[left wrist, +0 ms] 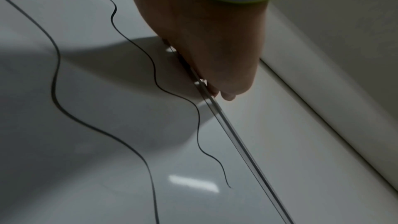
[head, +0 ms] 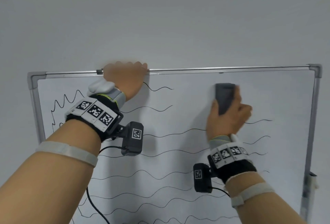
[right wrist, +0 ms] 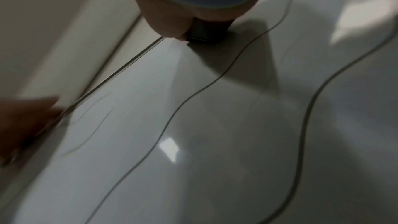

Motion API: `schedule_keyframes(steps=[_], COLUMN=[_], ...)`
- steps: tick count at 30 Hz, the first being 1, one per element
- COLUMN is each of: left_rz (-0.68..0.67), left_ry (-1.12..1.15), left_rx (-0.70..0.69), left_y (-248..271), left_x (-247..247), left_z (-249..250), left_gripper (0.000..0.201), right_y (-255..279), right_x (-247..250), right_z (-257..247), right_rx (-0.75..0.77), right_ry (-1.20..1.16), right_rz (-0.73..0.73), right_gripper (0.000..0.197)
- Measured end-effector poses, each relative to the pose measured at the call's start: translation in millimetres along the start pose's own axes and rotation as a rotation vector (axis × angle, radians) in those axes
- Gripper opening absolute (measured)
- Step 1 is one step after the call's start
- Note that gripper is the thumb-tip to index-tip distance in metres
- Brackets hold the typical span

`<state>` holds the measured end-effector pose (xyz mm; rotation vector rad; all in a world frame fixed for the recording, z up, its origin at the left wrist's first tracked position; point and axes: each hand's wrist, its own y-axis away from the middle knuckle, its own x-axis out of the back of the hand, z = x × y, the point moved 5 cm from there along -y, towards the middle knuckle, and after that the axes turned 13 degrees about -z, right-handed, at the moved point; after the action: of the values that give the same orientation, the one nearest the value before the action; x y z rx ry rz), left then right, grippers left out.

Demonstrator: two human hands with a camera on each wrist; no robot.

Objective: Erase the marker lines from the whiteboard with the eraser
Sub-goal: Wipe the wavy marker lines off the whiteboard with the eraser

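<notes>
Two hands at whiteboard (head: 187,152); top-right patch wiped, many marker lines (head: 160,154) left below.
Left hand (head: 125,79) curled over top frame edge, bracing. Right hand (head: 228,116) wrapped round eraser (head: 224,97), flat on board, upper right. Advice: keep pad flush, press evenly, overlap passes row by row downward.

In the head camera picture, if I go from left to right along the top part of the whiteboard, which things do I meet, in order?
Grey left corner of the whiteboard frame → zigzag marker line → left hand gripping the top edge → short wavy line → eraser held by the right hand → right corner of the frame.
</notes>
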<state>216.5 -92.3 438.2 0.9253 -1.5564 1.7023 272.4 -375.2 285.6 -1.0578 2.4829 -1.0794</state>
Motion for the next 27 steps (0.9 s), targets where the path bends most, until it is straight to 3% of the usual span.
schedule_keyframes(steps=[2,4,9,11,13,16,18,20,21,24,27], left_rz=[0.008,0.001,-0.048,-0.128,-0.142,-0.111,0.067,0.307,0.336,0.121,0.119], left_ry=[-0.016,-0.006,0.047,0.146,0.272,0.304,0.29,0.265,0.307,0.532,0.542], left_rx=[-0.003,0.001,-0.045,-0.067,-0.063,-0.105,-0.148,-0.137,-0.115,-0.061,-0.029], left_y=[1,2,4,4,8,13,27,55,67,84,85], left_x=[-2,-1,6,12,22,33,42,47,43,19,12], left_z=[3,4,-7,-12,-30,-54,-66,-75,-76,-61,-47], left_gripper=[0.042,0.042,0.047,0.055,0.067,0.062,0.052,0.037,0.034,0.044,0.048], right_y=[0,10,85,96,87,61,63,79,87,91,89], right_x=[2,-11,-73,-81,-78,-65,-67,-79,-83,-90,-85], right_z=[3,-20,-146,-172,-175,-158,-164,-181,-189,-202,-208], right_rx=[-0.095,-0.055,0.568,0.709,0.697,0.446,0.427,0.554,0.607,0.653,0.704], right_ry=[-0.011,-0.004,0.134,0.163,0.157,0.062,0.062,0.089,0.096,0.08,0.061], right_rz=[0.046,0.024,-0.325,-0.38,-0.319,-0.176,-0.199,-0.296,-0.337,-0.354,-0.339], right_gripper=[0.076,0.075,0.077,0.076,0.076,0.073,0.073,0.073,0.072,0.068,0.052])
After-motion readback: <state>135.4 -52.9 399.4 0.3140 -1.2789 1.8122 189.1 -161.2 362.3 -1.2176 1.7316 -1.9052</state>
